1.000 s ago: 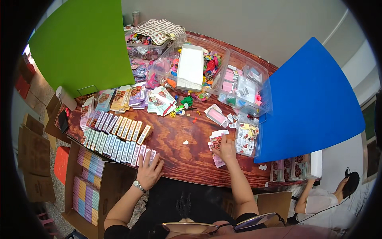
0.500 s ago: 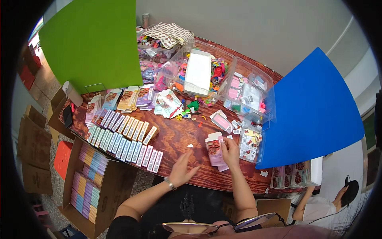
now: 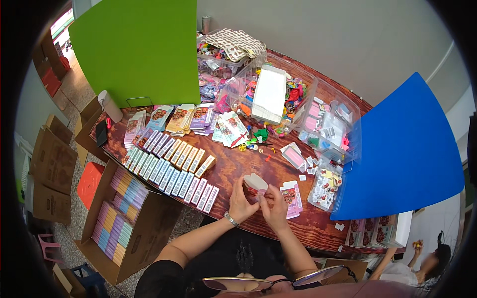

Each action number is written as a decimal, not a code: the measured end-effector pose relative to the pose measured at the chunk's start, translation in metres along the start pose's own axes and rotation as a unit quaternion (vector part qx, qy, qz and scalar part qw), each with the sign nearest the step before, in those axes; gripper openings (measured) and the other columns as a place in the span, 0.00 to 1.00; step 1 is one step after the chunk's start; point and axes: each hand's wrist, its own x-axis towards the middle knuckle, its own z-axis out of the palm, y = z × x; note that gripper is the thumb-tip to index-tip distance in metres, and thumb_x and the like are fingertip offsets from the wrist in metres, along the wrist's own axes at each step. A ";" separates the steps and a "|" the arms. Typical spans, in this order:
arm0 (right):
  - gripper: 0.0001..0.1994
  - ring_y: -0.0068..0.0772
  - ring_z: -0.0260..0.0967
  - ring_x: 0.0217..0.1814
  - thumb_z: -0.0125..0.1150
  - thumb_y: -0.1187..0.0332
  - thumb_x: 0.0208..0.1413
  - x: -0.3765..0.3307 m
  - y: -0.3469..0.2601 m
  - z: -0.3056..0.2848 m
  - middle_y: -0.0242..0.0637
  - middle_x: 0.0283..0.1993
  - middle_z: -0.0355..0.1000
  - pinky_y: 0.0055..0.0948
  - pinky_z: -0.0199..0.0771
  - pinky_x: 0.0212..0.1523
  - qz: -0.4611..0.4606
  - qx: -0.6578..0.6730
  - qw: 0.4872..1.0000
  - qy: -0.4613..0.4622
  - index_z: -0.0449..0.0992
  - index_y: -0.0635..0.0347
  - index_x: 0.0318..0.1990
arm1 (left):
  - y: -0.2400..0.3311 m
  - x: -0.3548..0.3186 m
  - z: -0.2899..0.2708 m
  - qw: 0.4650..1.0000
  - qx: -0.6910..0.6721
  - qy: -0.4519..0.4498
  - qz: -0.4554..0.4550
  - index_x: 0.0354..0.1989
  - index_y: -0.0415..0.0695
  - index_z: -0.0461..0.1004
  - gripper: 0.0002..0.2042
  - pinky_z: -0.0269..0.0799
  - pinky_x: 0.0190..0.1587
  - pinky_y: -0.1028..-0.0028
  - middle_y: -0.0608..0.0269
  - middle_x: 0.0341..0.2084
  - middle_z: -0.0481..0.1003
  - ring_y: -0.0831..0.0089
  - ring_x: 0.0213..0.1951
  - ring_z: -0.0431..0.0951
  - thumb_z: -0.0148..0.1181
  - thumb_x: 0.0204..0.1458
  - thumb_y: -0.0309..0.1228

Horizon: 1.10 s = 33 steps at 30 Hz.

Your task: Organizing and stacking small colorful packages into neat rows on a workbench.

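Observation:
Near the table's front edge I hold a small pink carton (image 3: 255,183) between both hands, its top end gaping with flaps up. My left hand (image 3: 242,204) is closed round its left side. From the right, the fingers of my right hand (image 3: 274,211) pinch its lower right side. Just right of that hand lie flat pink cartons (image 3: 291,199). To the left stand rows of filled-looking small boxes (image 3: 171,171) in purple, orange, green, blue and pink. A small white card (image 3: 302,178) lies beyond the flat cartons.
Clear bins (image 3: 318,94) of colourful small items stand at the back, one topped by a white tray (image 3: 269,94). Green (image 3: 139,54) and blue (image 3: 405,154) panels flank the table. Stacked flat cartons (image 3: 180,118) lie back left. A big cardboard box (image 3: 136,238) sits at left; a person (image 3: 427,265) is at right.
My right hand has picked up a pink carton from the flat ones and brought it left. My left hand has joined it, and the carton's end now gapes. The whole view has shifted slightly.

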 end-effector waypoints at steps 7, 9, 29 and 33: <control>0.14 0.46 0.76 0.41 0.71 0.68 0.50 0.004 -0.007 -0.005 0.45 0.45 0.74 0.36 0.77 0.40 -0.186 -0.272 0.944 -0.024 0.79 0.58 0.45 | 0.005 -0.001 -0.008 0.999 -0.039 0.012 0.009 0.63 0.38 0.59 0.40 0.77 0.46 0.61 0.47 0.50 0.72 0.50 0.48 0.78 0.74 0.40 0.32; 0.14 0.46 0.76 0.41 0.71 0.68 0.50 0.005 -0.002 -0.004 0.45 0.46 0.74 0.36 0.77 0.39 -0.164 -0.226 0.959 -0.042 0.79 0.58 0.44 | 0.004 0.000 -0.012 0.998 -0.017 -0.030 0.044 0.59 0.43 0.63 0.35 0.77 0.44 0.60 0.47 0.49 0.71 0.49 0.47 0.76 0.72 0.39 0.29; 0.08 0.30 0.77 0.35 0.65 0.73 0.56 0.013 -0.012 -0.005 0.39 0.36 0.75 0.26 0.78 0.35 0.114 -0.057 0.988 -0.087 0.78 0.65 0.41 | -0.008 -0.015 -0.010 0.991 0.061 -0.053 0.110 0.67 0.35 0.56 0.44 0.71 0.50 0.57 0.43 0.53 0.68 0.45 0.48 0.73 0.72 0.39 0.31; 0.07 0.33 0.77 0.34 0.66 0.74 0.54 0.013 -0.008 -0.006 0.41 0.36 0.75 0.28 0.79 0.35 0.052 -0.089 0.991 -0.080 0.79 0.66 0.40 | -0.008 -0.015 -0.010 0.987 0.078 -0.053 0.131 0.67 0.29 0.54 0.46 0.68 0.53 0.55 0.39 0.53 0.68 0.44 0.49 0.70 0.71 0.38 0.31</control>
